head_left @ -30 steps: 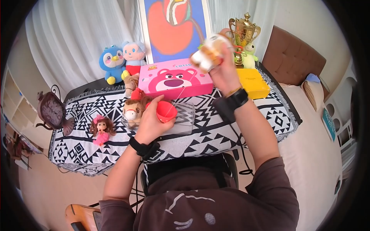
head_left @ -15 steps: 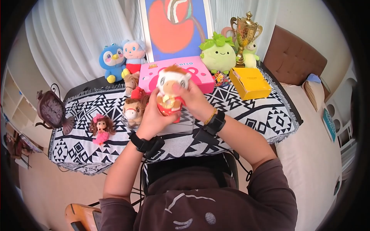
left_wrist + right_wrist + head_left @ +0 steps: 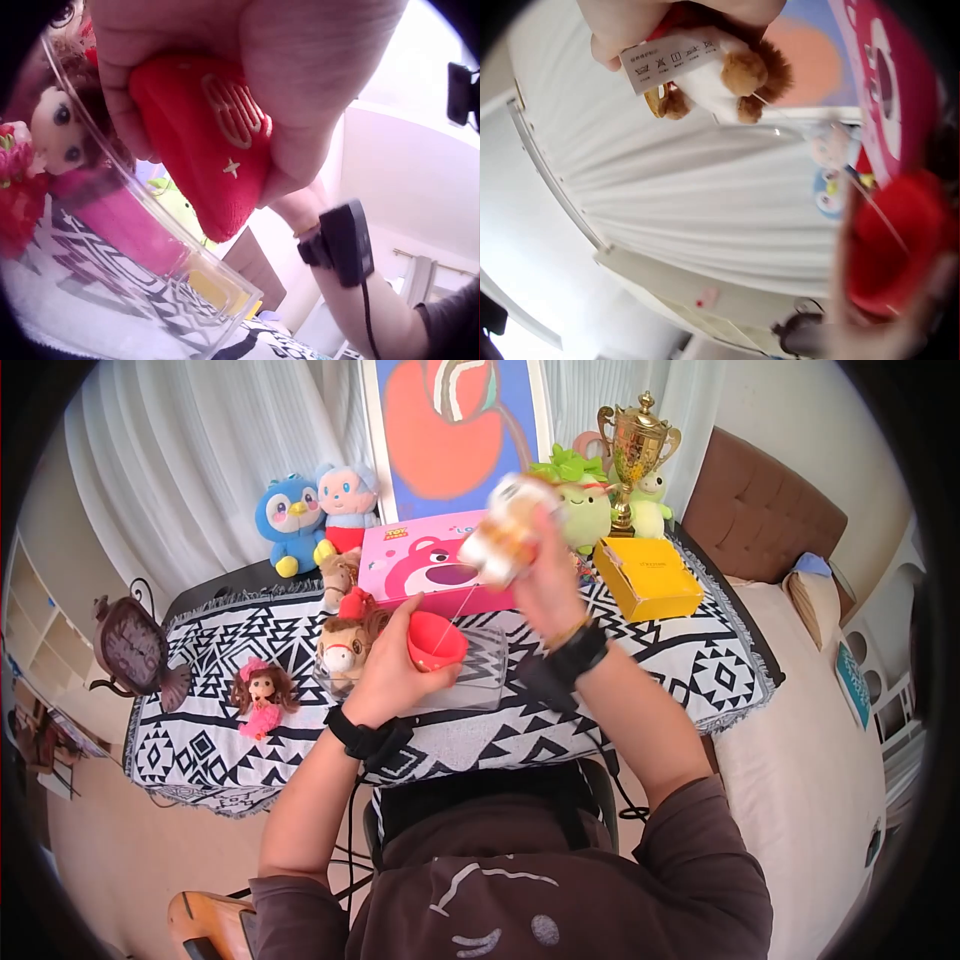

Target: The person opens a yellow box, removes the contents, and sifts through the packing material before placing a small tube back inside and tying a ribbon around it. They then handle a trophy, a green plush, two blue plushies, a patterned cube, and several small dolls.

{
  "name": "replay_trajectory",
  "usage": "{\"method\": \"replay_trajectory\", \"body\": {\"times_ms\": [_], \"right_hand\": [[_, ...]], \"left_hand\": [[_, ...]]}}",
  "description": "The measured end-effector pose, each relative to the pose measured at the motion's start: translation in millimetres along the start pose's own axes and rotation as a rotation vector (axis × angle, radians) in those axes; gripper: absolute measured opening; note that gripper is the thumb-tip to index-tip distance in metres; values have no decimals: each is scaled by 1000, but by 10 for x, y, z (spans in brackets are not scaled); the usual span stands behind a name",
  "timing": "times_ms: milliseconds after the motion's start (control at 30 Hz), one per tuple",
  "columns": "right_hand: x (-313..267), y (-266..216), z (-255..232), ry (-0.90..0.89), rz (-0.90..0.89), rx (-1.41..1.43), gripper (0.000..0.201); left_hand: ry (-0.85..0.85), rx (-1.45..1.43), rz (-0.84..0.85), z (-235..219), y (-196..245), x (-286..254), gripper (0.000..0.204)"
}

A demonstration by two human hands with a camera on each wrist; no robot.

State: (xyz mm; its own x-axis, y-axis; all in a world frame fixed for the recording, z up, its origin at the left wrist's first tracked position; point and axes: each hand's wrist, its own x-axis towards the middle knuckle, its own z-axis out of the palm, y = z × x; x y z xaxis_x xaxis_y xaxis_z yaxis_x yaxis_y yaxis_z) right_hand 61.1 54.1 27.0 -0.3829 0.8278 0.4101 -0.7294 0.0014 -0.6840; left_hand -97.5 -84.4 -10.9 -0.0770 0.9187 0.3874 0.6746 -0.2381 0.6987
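Note:
My left hand [image 3: 393,674] grips a red cup-shaped piece [image 3: 437,643], its hollow side up in the head view. The left wrist view shows this red piece [image 3: 206,142] as fabric with pale stitching, pinched between fingers and thumb. Raised above and to the right, my right hand [image 3: 549,582] holds a white and brown plush toy [image 3: 512,530], blurred. A thin string runs from the plush [image 3: 712,82] down to the red piece [image 3: 900,236]. A white tag [image 3: 673,58] hangs from the plush in the right wrist view.
A clear plastic tray [image 3: 480,670] with a brown horse plush [image 3: 341,650] lies beneath my left hand. A doll [image 3: 264,698] lies at left. Behind stand a pink box [image 3: 400,565], a yellow box [image 3: 652,582], a trophy [image 3: 636,455], blue plush toys [image 3: 291,525] and a green plush [image 3: 588,510].
The two hands were together half a second ago, with the plush down at the red piece. My right hand has since lifted the plush up and to the right, and the string shows between them.

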Motion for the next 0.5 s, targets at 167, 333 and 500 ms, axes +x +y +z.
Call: {"method": "replay_trajectory", "body": {"times_ms": [167, 333, 500], "right_hand": [[-505, 383, 237, -99, 78, -215, 50], [-504, 302, 214, -180, 181, -379, 54], [-448, 325, 153, -214, 330, -282, 54]], "left_hand": [[54, -239, 23, 69, 38, 112, 83], [34, -278, -28, 84, -9, 145, 84], [70, -372, 20, 108, 57, 133, 85]]}}
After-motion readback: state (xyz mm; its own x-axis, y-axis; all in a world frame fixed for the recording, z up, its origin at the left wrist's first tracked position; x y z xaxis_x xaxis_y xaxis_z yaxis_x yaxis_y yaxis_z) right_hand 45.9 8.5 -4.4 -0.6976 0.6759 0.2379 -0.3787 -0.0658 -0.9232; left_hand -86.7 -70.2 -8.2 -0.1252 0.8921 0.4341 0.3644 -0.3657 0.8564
